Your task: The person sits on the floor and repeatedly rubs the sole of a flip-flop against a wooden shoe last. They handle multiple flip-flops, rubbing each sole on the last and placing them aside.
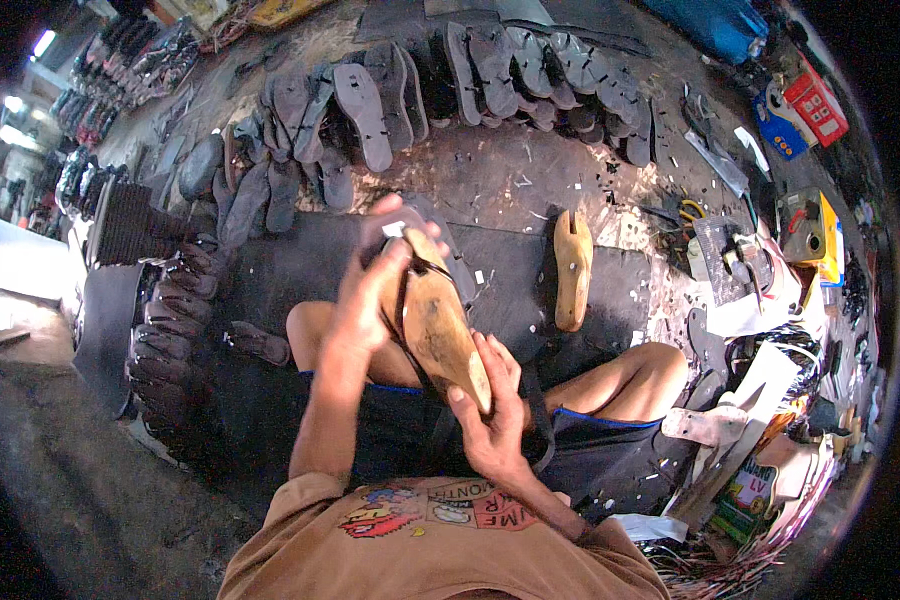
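A wooden shoe last (437,318) slants across the middle, above my lap, with its toe end far and its heel end near. Thin dark straps cross it near the toe, and the edge of a dark sandal (398,300) runs along its left side. My left hand (368,300) grips the sandal and last at the toe end, its fingers slightly blurred beside a small white patch. The heel end of the last rests in my right hand (492,415), thumb on one side and fingers on the other. A second wooden last (572,270) lies on the dark mat to the right.
Dark soles (363,115) and sandals stand in a curved row at the back. Stacked sandals (165,340) line the left. At right are scissors (690,212), a yellow box (828,240), a red box (816,108) and a pale sole (705,424). Small scraps litter the floor.
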Demonstrator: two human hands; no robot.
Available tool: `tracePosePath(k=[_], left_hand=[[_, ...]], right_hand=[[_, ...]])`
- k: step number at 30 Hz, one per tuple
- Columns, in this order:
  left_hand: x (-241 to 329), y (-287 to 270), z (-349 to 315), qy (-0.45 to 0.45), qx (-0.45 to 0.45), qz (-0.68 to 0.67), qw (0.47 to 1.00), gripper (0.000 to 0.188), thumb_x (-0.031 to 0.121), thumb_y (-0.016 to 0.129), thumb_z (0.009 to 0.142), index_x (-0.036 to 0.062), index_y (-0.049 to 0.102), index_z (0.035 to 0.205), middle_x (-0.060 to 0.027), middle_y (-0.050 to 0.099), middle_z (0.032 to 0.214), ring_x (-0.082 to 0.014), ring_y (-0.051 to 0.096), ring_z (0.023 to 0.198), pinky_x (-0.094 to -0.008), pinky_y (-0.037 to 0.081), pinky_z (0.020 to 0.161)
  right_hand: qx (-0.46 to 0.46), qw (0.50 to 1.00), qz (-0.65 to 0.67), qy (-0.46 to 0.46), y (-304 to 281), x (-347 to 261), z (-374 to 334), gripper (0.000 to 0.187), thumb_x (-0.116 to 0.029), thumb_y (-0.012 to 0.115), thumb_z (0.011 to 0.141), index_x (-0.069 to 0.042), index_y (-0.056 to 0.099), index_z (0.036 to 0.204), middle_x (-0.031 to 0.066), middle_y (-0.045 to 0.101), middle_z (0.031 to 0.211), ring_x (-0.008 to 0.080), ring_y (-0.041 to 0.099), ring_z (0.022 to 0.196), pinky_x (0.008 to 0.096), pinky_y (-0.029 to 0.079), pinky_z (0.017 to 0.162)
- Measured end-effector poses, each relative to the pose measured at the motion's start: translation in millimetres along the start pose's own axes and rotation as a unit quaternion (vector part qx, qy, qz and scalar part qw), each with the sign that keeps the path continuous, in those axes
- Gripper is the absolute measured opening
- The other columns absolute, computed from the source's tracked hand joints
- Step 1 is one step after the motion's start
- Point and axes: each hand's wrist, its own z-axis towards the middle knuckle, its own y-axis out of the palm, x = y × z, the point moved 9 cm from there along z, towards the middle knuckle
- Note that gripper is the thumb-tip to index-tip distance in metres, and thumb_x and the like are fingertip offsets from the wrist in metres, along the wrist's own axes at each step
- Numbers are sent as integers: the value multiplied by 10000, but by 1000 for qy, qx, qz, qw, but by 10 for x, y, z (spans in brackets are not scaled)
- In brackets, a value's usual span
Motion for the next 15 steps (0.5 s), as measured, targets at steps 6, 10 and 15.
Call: tracePosePath(k=[6,10,15], left_hand=[[-482,-226,19,6,40,-110,993,624,250,646,1072,223,364,1628,-142,578,1462,-305,602,1339,-462,546,1086],[-1109,-421,-739,-79,178,-55,979,657,445,616,1070,84,398,1573,-94,566,1465,-250,614,1287,-411,518,1101],[-825,-257,-1002,-109,153,-68,980,643,589,529,1037,50,603,1379,-112,719,1241,-237,714,1096,-404,567,1001]], right_hand=[[-15,992,87,85,66,301,221,643,-89,664,995,18,450,1591,275,498,1570,370,500,1462,465,447,1171],[-42,984,-166,-48,143,85,201,679,-146,737,954,-32,481,1572,294,402,1585,442,444,1455,515,361,1220],[-57,953,261,143,-38,754,80,435,-332,495,1149,-14,632,1411,168,709,1259,229,648,1189,386,465,1093]])
